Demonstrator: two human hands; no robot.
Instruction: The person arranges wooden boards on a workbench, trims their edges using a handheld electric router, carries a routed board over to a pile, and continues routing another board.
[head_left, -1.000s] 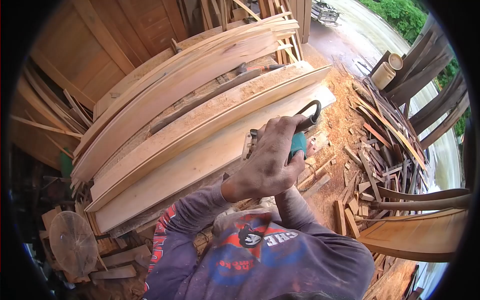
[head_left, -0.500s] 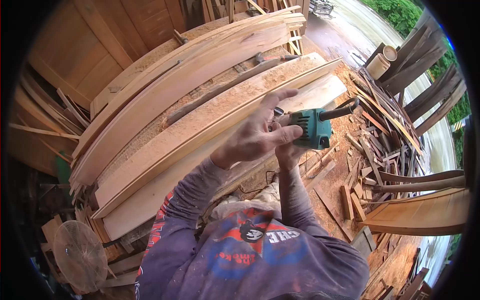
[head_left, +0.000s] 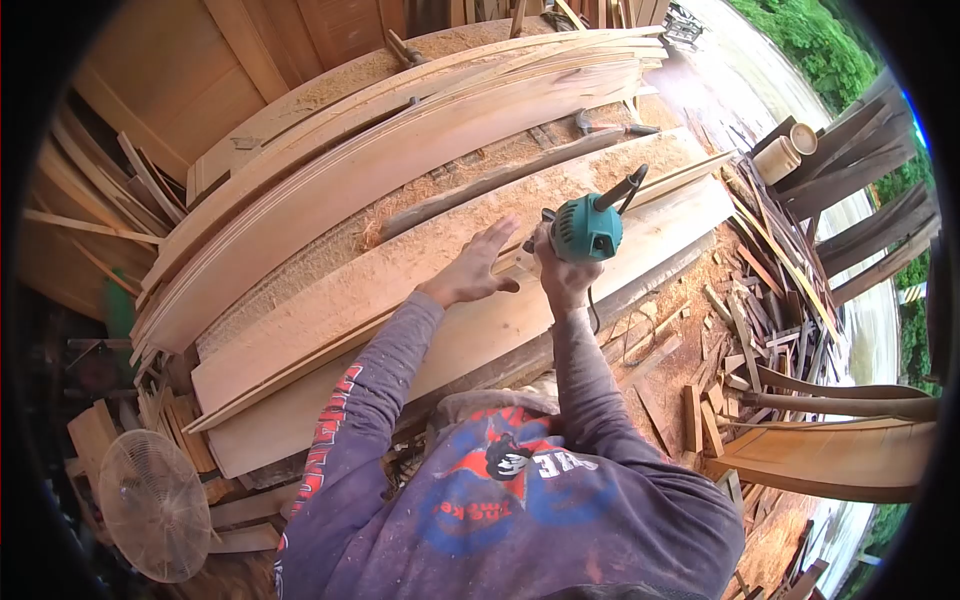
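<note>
My right hand is wrapped round a teal corded trim router, its rear end and black cable turned toward me. The router is over a long pale board with a narrow edge strip; whether it touches the wood is hidden. To the left, my left hand is open, thumb and fingers spread, close above the same board and apart from the router. Nearer to me lies another wide pale board.
Sawdust covers the bench. Behind lie a stack of long boards and a hammer. A fan stands at the lower left. Offcuts are heaped on the right, with a pale bucket beyond. Wooden panels lean at the back left.
My left hand has come off the router and moved left and down, its fingers opening over the board. My right hand has carried the router farther away over the board's edge.
</note>
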